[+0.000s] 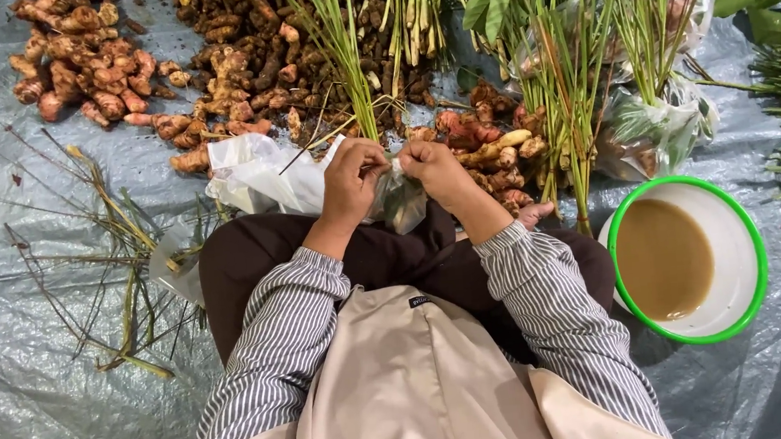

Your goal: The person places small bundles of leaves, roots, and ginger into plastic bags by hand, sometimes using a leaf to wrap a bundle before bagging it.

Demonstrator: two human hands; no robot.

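Between both hands [396, 168], lemongrass stalk [357, 83], seemingly upright

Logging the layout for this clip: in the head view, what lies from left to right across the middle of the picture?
Dry stalks → white plastic bag → left hand → right hand → green-rimmed white bowl of brown liquid.

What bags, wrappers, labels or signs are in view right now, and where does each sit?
Small clear plastic bag: pinched between left hand and right hand, crumpled.
White plastic bags: loose heap left of the hands, on the grey tarp.
Clear plastic wrap: around the green stalk bundles, upper right.
Small dark tag: on the beige apron, rectangular.
No signs or screens.
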